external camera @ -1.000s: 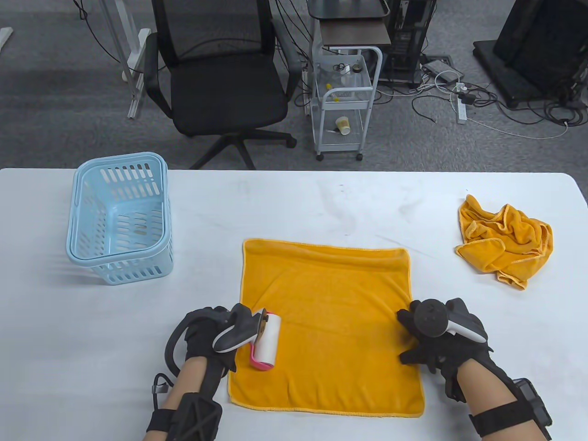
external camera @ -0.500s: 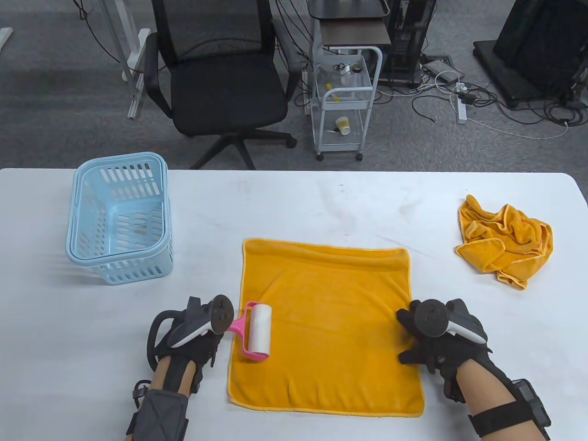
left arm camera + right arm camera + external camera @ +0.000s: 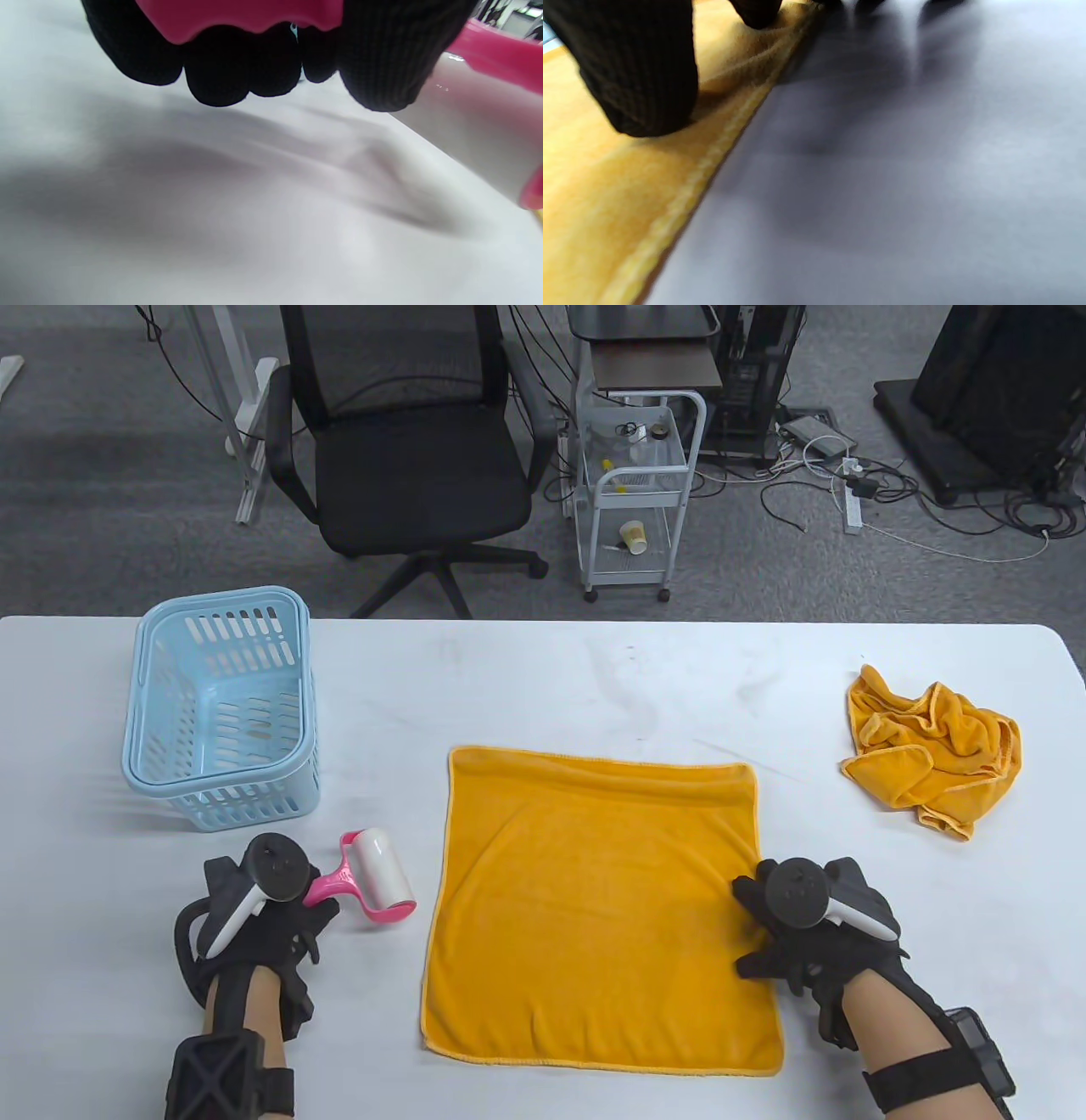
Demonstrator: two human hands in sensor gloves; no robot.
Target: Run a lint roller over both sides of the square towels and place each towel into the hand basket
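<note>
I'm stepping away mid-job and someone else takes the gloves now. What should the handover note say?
Left hand: grips the pink handle of the lint roller, which sits on the table left of the flat towel, off the cloth.
Right hand: fingers rest on the flat towel's right edge, pinning it.
Crumpled towel: far right on the table, untouched.
Hand basket: far left, no towel in it.
Done: nothing is basketed yet.
Left: which sides of the flat towel are already rolled cannot be told; finish it, basket it, then do the crumpled towel.

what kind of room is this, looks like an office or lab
Probably an office or lab workspace: a black office chair, a small white utility cart and loose cables with a power strip on grey carpet.
</note>
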